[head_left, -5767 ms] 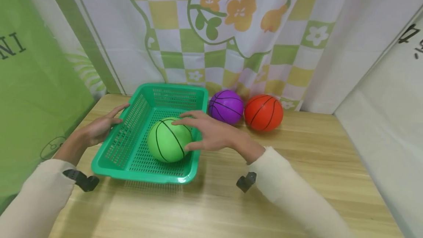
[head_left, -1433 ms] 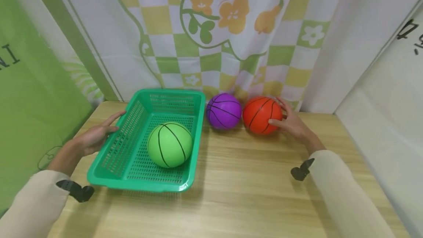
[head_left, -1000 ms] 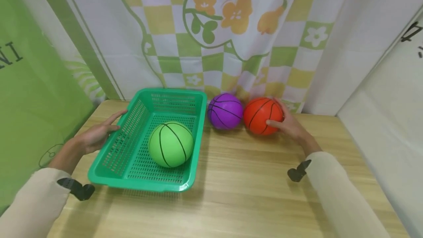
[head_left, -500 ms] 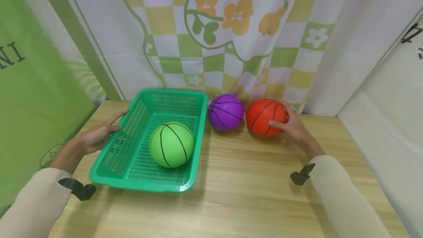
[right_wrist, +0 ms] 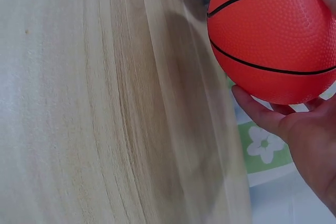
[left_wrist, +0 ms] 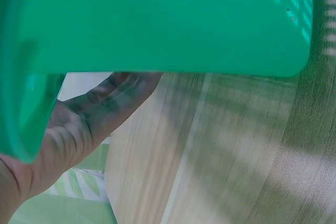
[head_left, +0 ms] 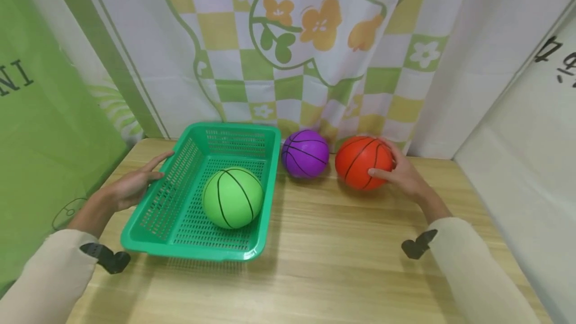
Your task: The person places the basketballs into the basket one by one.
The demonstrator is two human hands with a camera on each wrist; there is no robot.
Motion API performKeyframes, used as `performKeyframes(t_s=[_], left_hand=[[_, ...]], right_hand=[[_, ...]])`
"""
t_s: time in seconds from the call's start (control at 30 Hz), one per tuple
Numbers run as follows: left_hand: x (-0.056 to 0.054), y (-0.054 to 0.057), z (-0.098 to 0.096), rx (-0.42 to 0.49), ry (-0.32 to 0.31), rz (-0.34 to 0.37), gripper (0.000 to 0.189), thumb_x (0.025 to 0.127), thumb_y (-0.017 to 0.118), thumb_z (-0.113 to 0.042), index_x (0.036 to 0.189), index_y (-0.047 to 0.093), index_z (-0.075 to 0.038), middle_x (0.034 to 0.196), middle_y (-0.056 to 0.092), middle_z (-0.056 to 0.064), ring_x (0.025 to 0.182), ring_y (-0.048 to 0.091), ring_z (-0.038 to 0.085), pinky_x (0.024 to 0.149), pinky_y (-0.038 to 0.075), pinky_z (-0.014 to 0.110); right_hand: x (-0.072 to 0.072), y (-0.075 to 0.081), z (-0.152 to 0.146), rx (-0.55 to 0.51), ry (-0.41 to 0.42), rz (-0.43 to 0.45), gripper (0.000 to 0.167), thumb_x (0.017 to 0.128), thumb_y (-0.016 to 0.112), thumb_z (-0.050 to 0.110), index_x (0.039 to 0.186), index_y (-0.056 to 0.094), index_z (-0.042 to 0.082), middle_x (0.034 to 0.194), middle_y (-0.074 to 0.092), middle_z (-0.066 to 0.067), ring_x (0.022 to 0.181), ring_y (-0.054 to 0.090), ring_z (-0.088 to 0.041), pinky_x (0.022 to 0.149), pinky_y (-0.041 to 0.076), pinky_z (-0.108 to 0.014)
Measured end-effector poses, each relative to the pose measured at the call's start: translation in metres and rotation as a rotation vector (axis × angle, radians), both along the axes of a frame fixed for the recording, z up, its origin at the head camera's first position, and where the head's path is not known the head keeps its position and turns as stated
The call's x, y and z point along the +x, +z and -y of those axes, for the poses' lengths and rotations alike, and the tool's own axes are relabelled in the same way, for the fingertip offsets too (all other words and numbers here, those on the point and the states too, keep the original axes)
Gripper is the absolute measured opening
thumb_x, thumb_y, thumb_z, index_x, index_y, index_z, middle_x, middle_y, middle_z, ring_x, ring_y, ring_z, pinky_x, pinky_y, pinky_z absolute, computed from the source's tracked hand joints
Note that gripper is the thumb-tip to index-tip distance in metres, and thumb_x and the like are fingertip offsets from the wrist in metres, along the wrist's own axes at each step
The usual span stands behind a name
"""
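Note:
My right hand [head_left: 407, 176] grips the red toy basketball [head_left: 357, 163] from its right side, thumb in front and fingers behind. In the right wrist view, my fingers curve under the ball, and a shadow lies on the tabletop beside it. My left hand [head_left: 132, 184] rests against the left side of the green plastic basket [head_left: 201, 252], its fingers fairly straight along the outer wall. The basket hides some fingertips in the left wrist view. Inside the basket, toward its right side, sits a green toy basketball [head_left: 232, 198]. A purple toy basketball [head_left: 306, 154] stands between basket and red ball.
The wooden table [head_left: 342, 264] carries the basket and the purple ball. Behind it hangs a checkered, flowered curtain [head_left: 256, 69]. A green panel [head_left: 49, 129] flanks the left, and a white wall [head_left: 526, 149] borders the right.
My right hand has left the green ball for the red one. Recently the red ball has shifted slightly right and toward me, widening its gap from the purple ball. My left hand stays at the basket.

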State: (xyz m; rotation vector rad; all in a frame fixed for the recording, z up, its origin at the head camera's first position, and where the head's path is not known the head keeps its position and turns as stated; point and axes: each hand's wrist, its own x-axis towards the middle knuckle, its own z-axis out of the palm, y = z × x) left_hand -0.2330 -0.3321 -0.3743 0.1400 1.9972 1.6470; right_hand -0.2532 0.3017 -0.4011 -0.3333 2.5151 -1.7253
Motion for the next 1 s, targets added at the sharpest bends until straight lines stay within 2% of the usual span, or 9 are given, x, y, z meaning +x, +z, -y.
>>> performKeyframes(t_s=[0.13, 0.3, 0.43, 0.7, 0.87, 1.0], left_hand=[[0.0, -0.001, 0.002, 0.003, 0.0, -0.002, 0.062, 0.111, 0.023, -0.018, 0.16, -0.014, -0.03, 0.152, 0.02, 0.034, 0.113, 0.059, 0.029, 0.09, 0.053, 0.051], [-0.001, -0.003, 0.004, -0.005, -0.012, -0.015, 0.062, 0.111, 0.022, -0.018, 0.16, -0.015, -0.029, 0.155, 0.013, 0.034, 0.118, 0.055, 0.031, 0.092, 0.051, 0.051], [-0.003, -0.004, 0.004, -0.018, -0.028, -0.037, 0.062, 0.111, 0.023, -0.017, 0.16, -0.014, -0.029, 0.158, 0.007, 0.033, 0.126, 0.047, 0.038, 0.095, 0.049, 0.051], [-0.004, -0.005, 0.005, -0.012, -0.018, -0.026, 0.062, 0.111, 0.022, -0.016, 0.16, -0.014, -0.03, 0.156, 0.012, 0.034, 0.124, 0.05, 0.037, 0.095, 0.049, 0.052], [-0.005, -0.006, 0.005, -0.012, -0.022, -0.037, 0.062, 0.111, 0.023, -0.015, 0.16, -0.013, -0.029, 0.158, 0.004, 0.033, 0.134, 0.034, 0.05, 0.098, 0.047, 0.053], [-0.006, -0.007, 0.004, -0.01, -0.025, -0.039, 0.062, 0.111, 0.022, -0.014, 0.16, -0.013, -0.029, 0.159, 0.0, 0.032, 0.136, 0.026, 0.054, 0.099, 0.047, 0.053]], right_hand=[[0.003, 0.004, 0.006, -0.005, 0.022, -0.02, 0.092, 0.089, 0.074, 0.012, 0.161, 0.016, 0.018, 0.155, 0.027, -0.02, 0.13, 0.041, -0.044, 0.087, 0.053, -0.032], [0.009, 0.014, 0.014, 0.013, 0.057, -0.045, 0.092, 0.089, 0.075, 0.013, 0.161, 0.019, 0.02, 0.158, 0.027, -0.015, 0.132, 0.041, -0.041, 0.094, 0.051, -0.045], [0.011, 0.023, 0.02, 0.024, 0.075, -0.074, 0.091, 0.087, 0.076, 0.011, 0.16, 0.022, 0.02, 0.158, 0.028, -0.014, 0.132, 0.042, -0.04, 0.097, 0.047, -0.052], [0.015, 0.044, 0.036, 0.071, 0.109, -0.081, 0.094, 0.086, 0.078, 0.017, 0.161, 0.021, 0.025, 0.156, 0.031, -0.017, 0.128, 0.045, -0.042, 0.094, 0.049, -0.056], [0.014, 0.054, 0.049, 0.097, 0.132, -0.12, 0.094, 0.084, 0.08, 0.016, 0.159, 0.024, 0.028, 0.155, 0.033, -0.016, 0.128, 0.047, -0.041, 0.093, 0.049, -0.057], [0.012, 0.061, 0.057, 0.112, 0.157, -0.139, 0.094, 0.082, 0.08, 0.015, 0.158, 0.027, 0.031, 0.155, 0.033, -0.014, 0.127, 0.048, -0.039, 0.092, 0.05, -0.056]])
